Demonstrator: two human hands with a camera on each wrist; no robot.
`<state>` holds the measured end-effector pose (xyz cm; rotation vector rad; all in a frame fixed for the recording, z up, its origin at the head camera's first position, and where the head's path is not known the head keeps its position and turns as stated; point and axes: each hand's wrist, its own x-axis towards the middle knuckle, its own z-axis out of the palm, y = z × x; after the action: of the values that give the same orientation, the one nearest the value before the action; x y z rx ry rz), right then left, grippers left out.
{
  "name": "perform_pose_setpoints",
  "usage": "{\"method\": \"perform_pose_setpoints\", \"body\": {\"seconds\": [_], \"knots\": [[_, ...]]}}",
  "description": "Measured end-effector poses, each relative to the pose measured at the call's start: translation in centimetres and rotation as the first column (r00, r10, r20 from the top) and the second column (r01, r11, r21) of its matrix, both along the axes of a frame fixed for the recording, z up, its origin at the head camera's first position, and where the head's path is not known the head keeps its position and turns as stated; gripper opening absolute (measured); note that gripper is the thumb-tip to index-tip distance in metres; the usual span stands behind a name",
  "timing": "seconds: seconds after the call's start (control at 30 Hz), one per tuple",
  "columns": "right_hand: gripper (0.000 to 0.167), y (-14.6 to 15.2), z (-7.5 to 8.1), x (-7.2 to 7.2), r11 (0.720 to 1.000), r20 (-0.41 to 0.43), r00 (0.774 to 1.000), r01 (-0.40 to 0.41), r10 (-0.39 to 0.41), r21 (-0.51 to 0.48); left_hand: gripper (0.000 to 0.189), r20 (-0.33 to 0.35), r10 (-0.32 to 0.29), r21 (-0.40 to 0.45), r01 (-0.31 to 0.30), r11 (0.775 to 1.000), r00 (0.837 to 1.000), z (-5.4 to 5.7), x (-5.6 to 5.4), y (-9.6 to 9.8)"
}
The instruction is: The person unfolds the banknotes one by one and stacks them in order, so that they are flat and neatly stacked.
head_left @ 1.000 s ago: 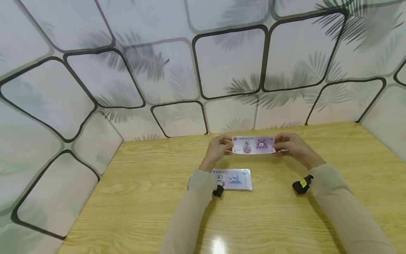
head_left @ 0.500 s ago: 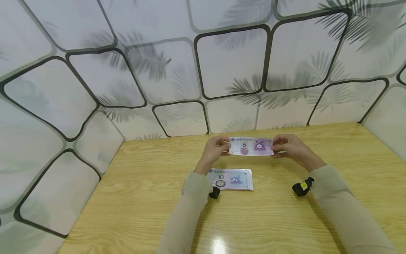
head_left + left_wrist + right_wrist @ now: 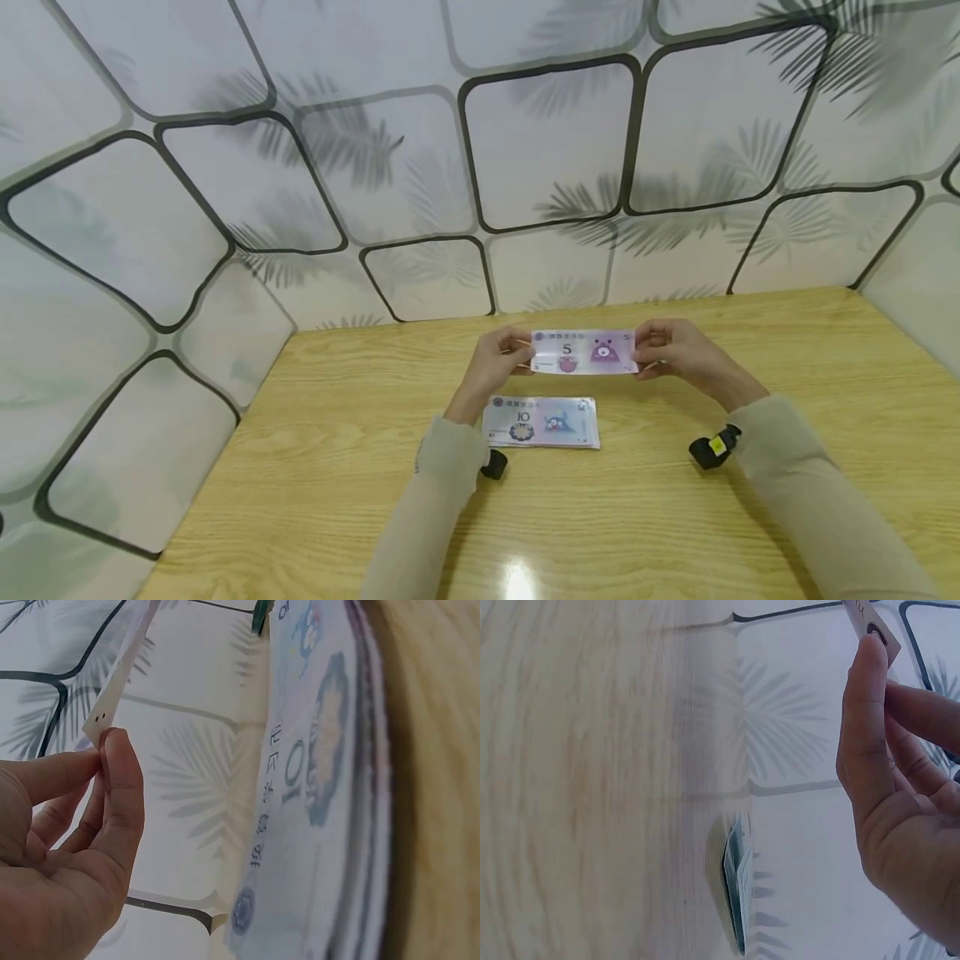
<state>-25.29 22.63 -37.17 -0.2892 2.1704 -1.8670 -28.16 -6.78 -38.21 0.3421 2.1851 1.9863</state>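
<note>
A purple play banknote (image 3: 583,352) marked 5 is held level above the table's far part, stretched between both hands. My left hand (image 3: 491,367) pinches its left end between thumb and fingers; a corner shows above the fingertips in the left wrist view. Its right end is pinched by my right hand (image 3: 686,354), whose thumb and fingers meet on the note's corner (image 3: 881,641) in the right wrist view. Below, a stack of bluish play banknotes (image 3: 542,422), the top one marked 10, lies on the table beside my left wrist.
The light wooden table (image 3: 337,467) meets a patterned wall (image 3: 547,150) at the back. A greenish folded paper-like thing (image 3: 737,892) lies on the table in the right wrist view; its kind is unclear. Black wrist cameras (image 3: 708,450) sit below both wrists.
Both hands have shifted the 5 note slightly left and nearer me. My left forearm has moved left, uncovering more of the stack of 10 notes.
</note>
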Motion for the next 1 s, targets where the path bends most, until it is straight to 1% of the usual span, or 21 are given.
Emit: {"method": "perform_pose_setpoints", "body": {"seconds": [0.23, 0.37, 0.5, 0.67, 0.8, 1.0], "knots": [[0.011, -0.4, -0.1, 0.5, 1.000, -0.006, 1.000, -0.027, 0.027, 0.003, 0.019, -0.018, 0.002, -0.006, -0.002, 1.000, 1.000, -0.6, 0.8, -0.5], [0.013, -0.5, -0.2, 0.9, 0.999, -0.002, 0.999, -0.040, 0.040, 0.008, 0.019, -0.022, 0.006, -0.032, -0.007, 0.999, 1.000, -0.4, 1.4, -0.8], [0.018, -0.8, -0.3, 1.0, 0.998, -0.017, 0.998, -0.058, 0.059, 0.013, 0.020, -0.024, 0.012, -0.061, -0.014, 0.998, 1.000, -0.2, 1.9, -1.2], [0.024, -1.2, -0.3, 1.2, 0.997, -0.016, 0.996, -0.082, 0.082, 0.012, 0.019, -0.025, 0.008, -0.070, -0.009, 0.998, 1.000, -0.2, 2.4, -1.7], [0.027, -1.4, -0.4, 1.4, 0.995, -0.020, 0.994, -0.104, 0.104, 0.009, 0.020, -0.046, 0.004, -0.077, -0.008, 0.997, 0.999, -0.2, 2.8, -2.1], [0.028, -1.7, -0.3, 1.7, 0.987, -0.060, 0.985, -0.159, 0.159, 0.007, 0.021, -0.059, 0.010, -0.089, -0.015, 0.996, 0.998, -0.1, 3.3, -2.6]]}}
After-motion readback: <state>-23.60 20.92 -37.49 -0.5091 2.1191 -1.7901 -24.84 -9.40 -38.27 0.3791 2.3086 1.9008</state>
